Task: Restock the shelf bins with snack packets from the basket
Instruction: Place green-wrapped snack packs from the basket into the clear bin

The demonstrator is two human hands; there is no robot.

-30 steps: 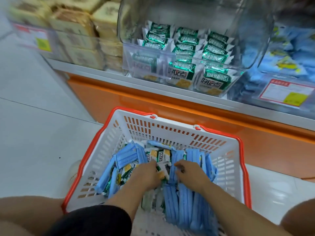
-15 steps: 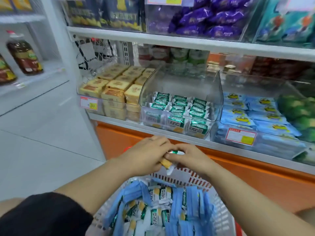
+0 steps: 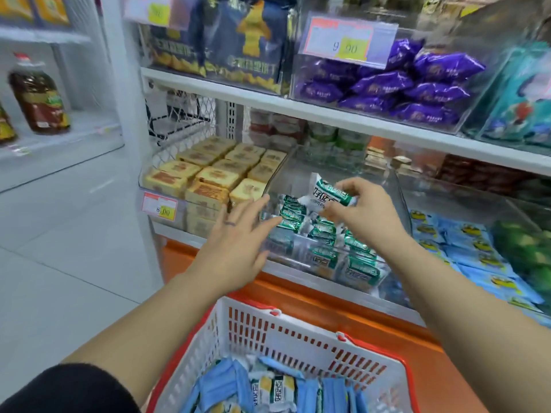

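We face a white shelf unit [image 3: 328, 114] on an orange base [image 3: 357, 311], with our white, red-rimmed basket [image 3: 298, 332] on the floor just below it. The basket holds a pile of blue packets [image 3: 220, 386] and some green-and-white snack packets [image 3: 274, 389] among them. On the lower shelf, straight ahead of us, stands a clear bin [image 3: 298, 254] with rows of green packets [image 3: 360, 263] lying in its front half, while the back half shows bare plastic. Left of it we see a bin of yellow cake blocks [image 3: 214, 177], and to the right a flat spread of blue wrapped packets [image 3: 465, 242]. The shelf above carries purple packets [image 3: 417, 84] in another clear box. A brown bottle [image 3: 38, 96] stands on a separate shelf far to the left. Our left hand [image 3: 238, 242] reaches toward the clear bin's left front corner with its fingers straight and spread, holding nothing; we cannot tell whether the fingertips touch the bin or the packets there. Our right hand [image 3: 366, 213] is raised over the middle of the bin and pinches a green snack packet [image 3: 328, 193] between thumb and fingers, the packet tilted and held above the rows already inside. A price tag [image 3: 160, 205] hangs on the front of the cake bin. A thin ring [image 3: 230, 223] sits on one finger of our left hand.
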